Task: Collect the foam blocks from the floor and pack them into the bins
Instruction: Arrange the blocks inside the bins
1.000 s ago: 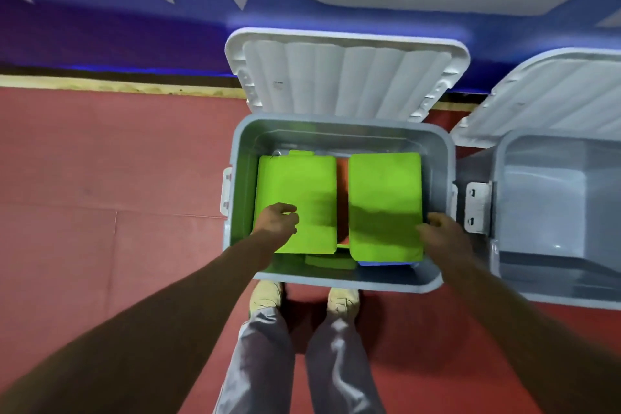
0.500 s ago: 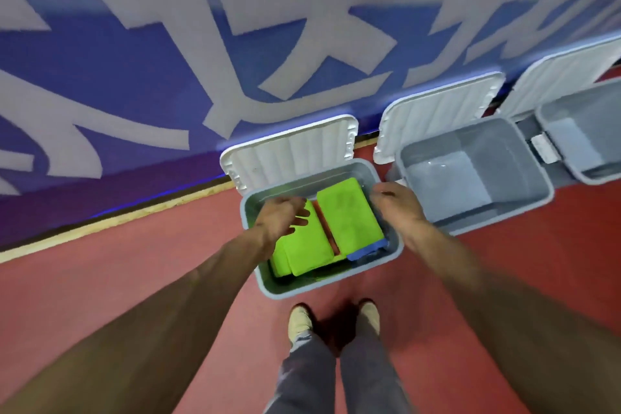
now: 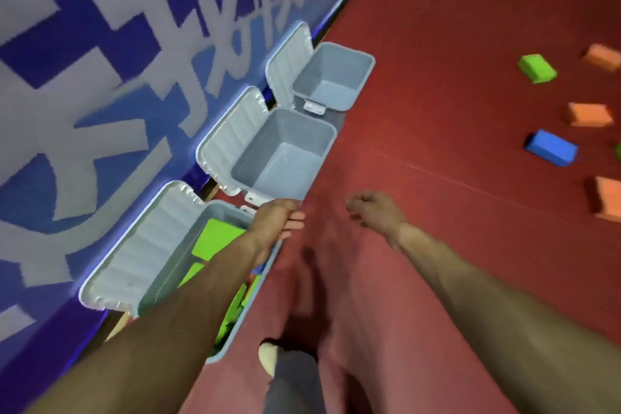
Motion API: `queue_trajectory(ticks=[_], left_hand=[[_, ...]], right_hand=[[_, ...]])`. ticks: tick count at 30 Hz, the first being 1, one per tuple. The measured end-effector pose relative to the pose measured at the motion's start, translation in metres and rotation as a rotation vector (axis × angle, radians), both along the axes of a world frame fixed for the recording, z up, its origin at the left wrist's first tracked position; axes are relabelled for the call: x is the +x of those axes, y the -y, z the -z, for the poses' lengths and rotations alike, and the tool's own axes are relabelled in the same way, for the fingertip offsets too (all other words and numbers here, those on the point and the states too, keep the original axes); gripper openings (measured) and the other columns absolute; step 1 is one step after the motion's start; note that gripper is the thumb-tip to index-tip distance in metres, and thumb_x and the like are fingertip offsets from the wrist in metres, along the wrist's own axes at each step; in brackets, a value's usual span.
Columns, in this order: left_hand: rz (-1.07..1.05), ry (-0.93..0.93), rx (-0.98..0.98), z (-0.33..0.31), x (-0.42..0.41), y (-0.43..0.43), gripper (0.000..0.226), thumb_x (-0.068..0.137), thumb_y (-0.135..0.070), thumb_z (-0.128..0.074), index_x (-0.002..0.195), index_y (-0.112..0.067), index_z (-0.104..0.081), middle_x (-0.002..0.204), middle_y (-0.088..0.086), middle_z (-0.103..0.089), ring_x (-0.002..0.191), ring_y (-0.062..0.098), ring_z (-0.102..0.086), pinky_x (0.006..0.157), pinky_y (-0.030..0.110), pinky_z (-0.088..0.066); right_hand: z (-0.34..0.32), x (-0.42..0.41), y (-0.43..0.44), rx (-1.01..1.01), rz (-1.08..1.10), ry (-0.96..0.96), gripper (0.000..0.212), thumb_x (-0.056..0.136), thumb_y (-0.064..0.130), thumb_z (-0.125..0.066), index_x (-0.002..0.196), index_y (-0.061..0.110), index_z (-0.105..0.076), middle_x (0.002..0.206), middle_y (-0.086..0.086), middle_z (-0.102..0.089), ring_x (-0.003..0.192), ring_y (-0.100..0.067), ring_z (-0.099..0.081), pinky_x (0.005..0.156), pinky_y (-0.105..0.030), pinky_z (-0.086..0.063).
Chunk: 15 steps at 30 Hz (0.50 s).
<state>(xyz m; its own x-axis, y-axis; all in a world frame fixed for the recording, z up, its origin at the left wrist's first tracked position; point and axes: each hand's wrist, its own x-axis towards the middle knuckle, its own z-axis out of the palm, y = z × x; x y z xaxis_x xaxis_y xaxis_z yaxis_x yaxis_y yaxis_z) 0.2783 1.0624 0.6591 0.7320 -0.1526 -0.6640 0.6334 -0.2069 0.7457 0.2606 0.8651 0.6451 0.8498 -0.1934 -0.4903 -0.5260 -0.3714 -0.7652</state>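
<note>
Red floor (image 3: 437, 77) is holding scattered foam blocks (image 3: 551, 147); nearest bin (image 3: 164, 282) is filling, other bins (image 3: 279, 158) sitting empty; left hand (image 3: 277, 220), right hand (image 3: 374, 212) dangling, fingers loose, empty.

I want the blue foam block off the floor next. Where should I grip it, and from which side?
Probably from above, with the right hand spanning its two long sides near the middle. The blue foam block lies flat, broad face up, apart from the orange foam blocks, so both sides are free.
</note>
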Motion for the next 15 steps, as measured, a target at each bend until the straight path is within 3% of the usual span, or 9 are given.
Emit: queue_trajectory(ticks=[2, 8, 11, 13, 15], left_hand=[[0.121, 0.022, 0.004, -0.005, -0.021, 0.053, 0.022, 0.094, -0.027, -0.051, 0.112, -0.019, -0.062, 0.104, 0.006, -0.069, 0.088, 0.016, -0.065, 0.081, 0.029, -0.043], [0.471, 0.158, 0.018, -0.033, -0.136, 0.222, 0.017, 0.095, -0.019, -0.054, 0.108, -0.013, -0.063, 0.092, 0.007, -0.066, 0.069, 0.012, -0.061, 0.050, 0.015, -0.040], [0.659, 0.217, 0.008, -0.049, -0.202, 0.309, 0.009, 0.096, -0.015, -0.053, 0.095, -0.016, -0.061, 0.082, 0.003, -0.064, 0.065, 0.012, -0.058, 0.056, 0.018, -0.041], [0.784, 0.273, 0.009, -0.063, -0.248, 0.369, 0.009, 0.096, -0.017, -0.053, 0.099, -0.016, -0.060, 0.081, 0.000, -0.064, 0.067, 0.011, -0.058, 0.057, 0.018, -0.041], [0.944, 0.338, 0.009, -0.078, -0.297, 0.424, 0.011, 0.096, -0.021, -0.052, 0.103, -0.018, -0.060, 0.086, -0.002, -0.065, 0.072, 0.011, -0.060, 0.061, 0.021, -0.040]], right_hand=[[0.001, -0.046, 0.053, 0.006, 0.104, 0.002, 0.024, 0.089, 0.014, -0.061, 0.068, 0.026, -0.061, 0.086, -0.002, -0.066, 0.077, -0.016, -0.059, 0.075, -0.032, -0.048], [-0.002, -0.217, 0.201, 0.050, 0.397, -0.010, 0.024, 0.089, 0.009, -0.058, 0.069, 0.021, -0.059, 0.074, 0.006, -0.061, 0.070, -0.013, -0.056, 0.059, -0.020, -0.038], [-0.025, -0.311, 0.267, 0.055, 0.551, 0.034, 0.024, 0.091, 0.005, -0.055, 0.072, 0.019, -0.057, 0.071, 0.005, -0.057, 0.063, -0.009, -0.052, 0.052, -0.014, -0.039], [-0.041, -0.379, 0.311, 0.045, 0.686, 0.065, 0.025, 0.092, 0.005, -0.054, 0.073, 0.019, -0.057, 0.072, 0.004, -0.057, 0.062, -0.009, -0.051, 0.046, -0.009, -0.038], [-0.053, -0.448, 0.348, 0.033, 0.829, 0.092, 0.024, 0.093, 0.006, -0.054, 0.073, 0.019, -0.057, 0.076, 0.002, -0.059, 0.063, -0.010, -0.052, 0.048, -0.012, -0.039]])
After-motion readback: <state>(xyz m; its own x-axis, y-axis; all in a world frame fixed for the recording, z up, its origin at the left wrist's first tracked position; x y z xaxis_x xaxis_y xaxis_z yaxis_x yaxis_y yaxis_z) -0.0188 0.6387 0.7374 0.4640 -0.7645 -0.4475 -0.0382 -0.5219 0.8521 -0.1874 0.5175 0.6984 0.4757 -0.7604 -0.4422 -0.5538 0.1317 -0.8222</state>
